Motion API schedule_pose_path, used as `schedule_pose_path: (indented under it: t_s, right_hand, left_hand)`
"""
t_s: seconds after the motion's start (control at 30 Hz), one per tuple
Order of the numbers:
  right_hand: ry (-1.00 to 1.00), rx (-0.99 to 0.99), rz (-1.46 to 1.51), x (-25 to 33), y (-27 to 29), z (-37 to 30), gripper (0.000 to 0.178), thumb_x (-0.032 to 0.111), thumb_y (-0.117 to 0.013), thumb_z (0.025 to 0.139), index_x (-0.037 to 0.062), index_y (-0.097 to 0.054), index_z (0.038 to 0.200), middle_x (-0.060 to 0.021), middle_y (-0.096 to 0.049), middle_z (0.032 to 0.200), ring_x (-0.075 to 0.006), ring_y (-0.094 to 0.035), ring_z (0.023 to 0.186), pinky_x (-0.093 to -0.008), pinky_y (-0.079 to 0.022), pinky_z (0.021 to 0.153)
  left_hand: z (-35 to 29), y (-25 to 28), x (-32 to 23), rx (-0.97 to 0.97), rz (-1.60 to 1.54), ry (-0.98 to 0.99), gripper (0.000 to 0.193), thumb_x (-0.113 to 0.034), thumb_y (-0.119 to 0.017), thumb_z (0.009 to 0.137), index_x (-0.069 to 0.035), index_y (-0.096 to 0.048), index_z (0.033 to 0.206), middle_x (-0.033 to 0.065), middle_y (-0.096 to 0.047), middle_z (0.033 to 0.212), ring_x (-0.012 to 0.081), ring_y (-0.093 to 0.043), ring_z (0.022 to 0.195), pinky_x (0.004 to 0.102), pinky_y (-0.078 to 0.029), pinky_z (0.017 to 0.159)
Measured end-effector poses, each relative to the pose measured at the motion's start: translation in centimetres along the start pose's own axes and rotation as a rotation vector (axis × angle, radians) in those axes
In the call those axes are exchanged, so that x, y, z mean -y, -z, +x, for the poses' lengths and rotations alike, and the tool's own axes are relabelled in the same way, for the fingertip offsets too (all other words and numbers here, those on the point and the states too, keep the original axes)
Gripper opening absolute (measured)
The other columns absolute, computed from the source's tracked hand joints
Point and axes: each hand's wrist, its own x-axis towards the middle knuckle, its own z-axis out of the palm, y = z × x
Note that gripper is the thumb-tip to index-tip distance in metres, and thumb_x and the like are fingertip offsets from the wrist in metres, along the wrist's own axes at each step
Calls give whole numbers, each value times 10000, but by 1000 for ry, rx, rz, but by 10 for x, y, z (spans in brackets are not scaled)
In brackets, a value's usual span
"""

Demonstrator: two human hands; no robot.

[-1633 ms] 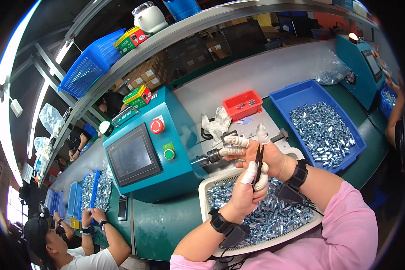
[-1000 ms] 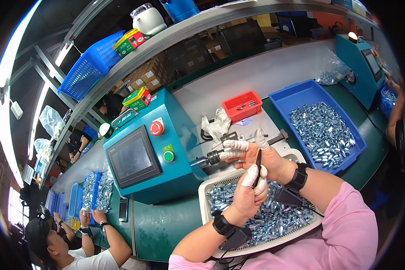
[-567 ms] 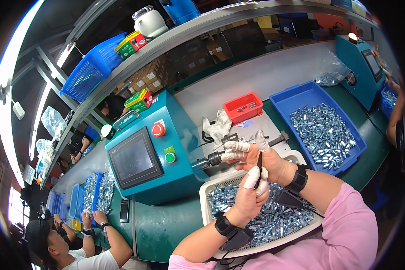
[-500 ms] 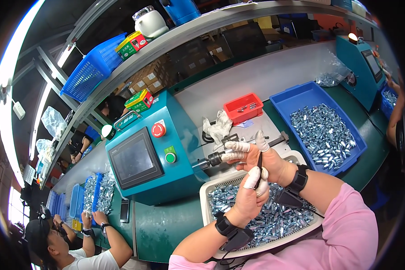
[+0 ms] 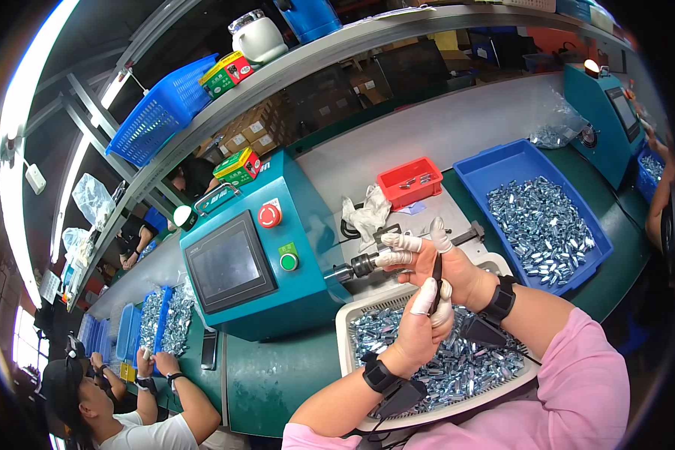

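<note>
My left hand, with white finger cots on its tips, pinches a slim black stick-like tool that points upward. Beyond it, my right hand is open, fingers stretched to the left and thumb raised, with white finger cots too. The tool's upper end lies against or just in front of the right palm; I cannot tell which. The right fingertips are by the dark chuck of a teal machine, and whether they touch a part there is hidden. Below both hands sits a cream basket full of small metal parts.
A blue tray of metal parts stands at right, with a red bin and a white cloth behind the hands. A shelf crosses above. At lower left, a co-worker handles parts near a phone.
The whole view has shifted slightly, with the scene a little further right and down. Both hands keep nearly the same pose, and the black tool stays in the left fingers.
</note>
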Motion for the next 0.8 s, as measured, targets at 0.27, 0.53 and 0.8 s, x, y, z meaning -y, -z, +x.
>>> schedule_pose_path:
  t_s: [0.27,0.53,0.8]
  right_hand:
    - [-6,-11,-4,1,0,0,859,724,-300,788,27,-424,1274,-139,-563,1150,-201,-540,1030,-261,-427,795]
    - [-4,-7,-22,-1,0,0,860,724,-301,788,23,-430,1269,-135,-569,1145,-202,-537,1043,-259,-418,810]
    - [23,-5,-9,-1,-3,-2,854,718,-310,790,22,-430,1271,-136,-566,1150,-199,-536,1050,-256,-415,812]
  left_hand:
    - [0,-1,2,-24,42,-26,317,-393,-371,944,-103,-481,879,-45,-273,491,66,-205,370,209,-171,352]
    - [-2,-2,3,-47,51,-64,307,-380,-395,937,-94,-483,872,-42,-279,486,66,-211,369,208,-173,353]
    - [-1,-1,4,-25,62,-96,253,-335,-407,941,-101,-476,874,-58,-273,484,47,-208,361,197,-166,356]
